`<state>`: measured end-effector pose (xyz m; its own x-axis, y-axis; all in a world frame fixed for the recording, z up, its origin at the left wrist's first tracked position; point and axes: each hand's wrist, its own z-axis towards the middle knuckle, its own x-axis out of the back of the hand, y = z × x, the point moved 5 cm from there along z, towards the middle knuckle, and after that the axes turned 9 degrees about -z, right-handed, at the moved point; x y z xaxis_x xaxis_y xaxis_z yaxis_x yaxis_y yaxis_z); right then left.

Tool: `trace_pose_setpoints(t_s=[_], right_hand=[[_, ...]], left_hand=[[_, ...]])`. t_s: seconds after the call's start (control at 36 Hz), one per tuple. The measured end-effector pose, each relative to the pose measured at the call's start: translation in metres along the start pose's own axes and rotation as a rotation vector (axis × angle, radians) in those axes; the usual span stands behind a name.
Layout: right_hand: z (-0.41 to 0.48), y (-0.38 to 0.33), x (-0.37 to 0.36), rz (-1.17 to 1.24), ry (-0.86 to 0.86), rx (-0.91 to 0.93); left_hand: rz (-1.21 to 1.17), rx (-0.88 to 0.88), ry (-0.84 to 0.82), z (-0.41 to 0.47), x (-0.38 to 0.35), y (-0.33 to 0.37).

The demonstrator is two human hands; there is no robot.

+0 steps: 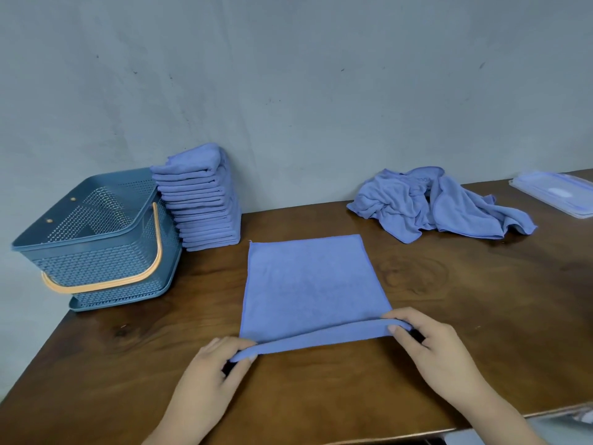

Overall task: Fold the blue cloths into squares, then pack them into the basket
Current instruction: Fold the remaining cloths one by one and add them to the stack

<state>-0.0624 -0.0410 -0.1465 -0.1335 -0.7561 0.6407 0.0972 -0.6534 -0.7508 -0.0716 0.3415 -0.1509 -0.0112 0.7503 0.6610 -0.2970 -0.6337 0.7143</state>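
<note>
1. Basket (93,239) is standing at the far left corner of the table (321,396); no cloth is showing inside, so packing is not yet beginning.
2. Just beside it, a tall stack of folded cloths (205,203) is standing: much folding seems done.
3. Near the front edge, the left hand (211,370) and right hand (433,351) are each pinching a near corner of a flat cloth (311,284).
4. A crumpled pile (417,203) is waiting by the far right edge.
</note>
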Motion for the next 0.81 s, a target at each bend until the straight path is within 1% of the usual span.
trace_pose_setpoints(t_s=[0.08,0.22,0.31,0.39,0.53,0.61,0.72,0.81], right_hand=[[-0.002,-0.003,0.003,0.123,-0.017,-0.026],[0.000,-0.009,0.004,0.212,-0.044,-0.033],[0.008,-0.013,0.004,0.315,-0.039,-0.038],[0.028,-0.019,0.010,0.402,0.006,-0.049],[0.075,-0.029,0.010,0.516,0.003,-0.079],[0.108,-0.036,0.005,0.534,-0.003,-0.093],[0.154,-0.035,-0.007,0.472,0.008,-0.104],[0.188,-0.017,-0.024,0.382,0.009,-0.167]], left_hand=[[-0.105,0.038,0.028,-0.003,0.006,0.006],[-0.247,0.099,0.061,0.002,0.011,0.014],[-0.365,0.127,0.074,0.008,0.015,0.017],[-0.504,0.115,0.100,0.028,0.022,0.026],[-0.622,0.110,0.149,0.080,0.031,0.029],[-0.709,0.178,0.147,0.114,0.031,0.025],[-0.794,0.326,0.093,0.156,0.019,0.012],[-0.769,0.459,0.152,0.182,0.007,-0.013]])
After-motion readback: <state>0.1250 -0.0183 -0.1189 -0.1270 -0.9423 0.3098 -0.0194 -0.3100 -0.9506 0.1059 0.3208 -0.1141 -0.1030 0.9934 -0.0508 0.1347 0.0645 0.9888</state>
